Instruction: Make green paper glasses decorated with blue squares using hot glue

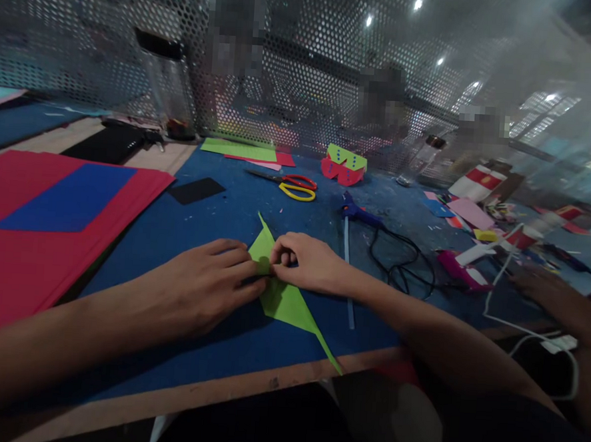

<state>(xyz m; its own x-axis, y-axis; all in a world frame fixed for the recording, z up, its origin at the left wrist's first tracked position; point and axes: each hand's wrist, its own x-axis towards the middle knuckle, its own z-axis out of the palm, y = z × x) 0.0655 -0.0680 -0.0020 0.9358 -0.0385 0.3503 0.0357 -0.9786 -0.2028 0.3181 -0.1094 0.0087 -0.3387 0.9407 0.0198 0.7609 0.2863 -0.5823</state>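
Note:
A folded sheet of light green paper (pixel 283 300) lies on the blue table mat (pixel 215 223), with one sharp tip pointing away and another reaching past the table's near edge. My left hand (pixel 201 288) rests on the paper's left side, fingers curled and pressing down on the fold. My right hand (pixel 306 261) meets it from the right, fingers pinched on the paper's folded edge. Both hands touch at the fold.
Red and yellow scissors (pixel 290 184), a blue glue gun (pixel 359 213) with a black cable (pixel 403 267) and a glue stick lie beyond. Red paper sheets (pixel 28 245) with a blue sheet lie left. A red-green paper craft (pixel 345 165) stands by the mesh wall. Another person's hand (pixel 554 290) is at the right.

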